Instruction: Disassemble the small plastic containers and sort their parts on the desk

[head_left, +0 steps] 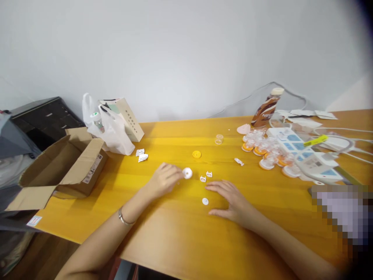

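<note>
My left hand (164, 180) pinches the edge of a small round white plastic part (187, 173) with a hole at its middle, held over the table. My right hand (230, 202) rests low over the wood with thumb and fingers apart, holding nothing. Just left of its fingers lies a white disc (205, 201). Two small white bracket-like pieces, one the nearer bracket (203, 179) and one the farther bracket (209, 174), sit beyond the right fingertips. Farther back are a yellow round cap (196, 154), clear plastic cups (218, 139) and a small white fish-shaped piece (239, 161).
An open cardboard box (72, 167) stands at the left, near a white plastic bag (113, 130) and foil packets (142, 157). On the right are a brown drink bottle (265, 111), several clear-and-orange assemblies (266, 161), and a power strip (300, 147) with cables.
</note>
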Tool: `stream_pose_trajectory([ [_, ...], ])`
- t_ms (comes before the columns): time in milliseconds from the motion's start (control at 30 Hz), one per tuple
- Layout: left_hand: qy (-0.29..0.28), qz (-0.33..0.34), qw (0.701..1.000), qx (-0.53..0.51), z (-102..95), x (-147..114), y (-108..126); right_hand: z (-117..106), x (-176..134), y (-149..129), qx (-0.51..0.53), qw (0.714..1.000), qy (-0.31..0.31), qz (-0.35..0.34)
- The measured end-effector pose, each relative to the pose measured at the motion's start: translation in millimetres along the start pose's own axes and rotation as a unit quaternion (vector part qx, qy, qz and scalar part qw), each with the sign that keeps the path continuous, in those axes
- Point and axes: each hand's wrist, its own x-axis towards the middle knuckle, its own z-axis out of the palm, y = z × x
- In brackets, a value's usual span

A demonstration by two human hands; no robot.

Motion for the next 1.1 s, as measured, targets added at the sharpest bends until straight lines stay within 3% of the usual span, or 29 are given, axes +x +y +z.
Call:
stream_pose_trajectory([
  [67,-0.008,-0.031,0.998,0.046,4.6,1,-28,-1,0,-1,-0.002,1.000,-0.006,0.005],
  [233,-0.081,-0.001,0.988,0.135,24.9,8,-74,-1,0,0,0.003,1.000,-0.014,0.005],
  [400,-0.099,0.020,0.983,0.155,37.2,9,-80,0,0,2,0.004,1.000,-0.016,-0.004],
  [600,-0.099,0.006,0.985,0.141,37.8,8,-79,1,0,2,0.004,1.000,-0.008,-0.007],
  [700,-0.062,-0.011,0.993,0.100,31.5,13,-53,0,-1,3,0.012,1.000,-0.010,-0.012],
  [800,-0.022,-0.016,1.000,-0.007,20.6,20,0,1,-1,5,0.017,1.000,-0.009,-0.014],
  [933,-0.097,0.004,0.989,-0.110,11.6,24,67,4,-1,8,0.015,1.000,0.005,-0.019],
  [1000,-0.121,0.007,0.984,-0.130,13.1,23,82,4,0,8,0.013,1.000,0.002,-0.017],
  [1100,-0.137,0.009,0.980,-0.143,19.7,18,84,1,0,6,0.014,1.000,-0.012,-0.012],
])
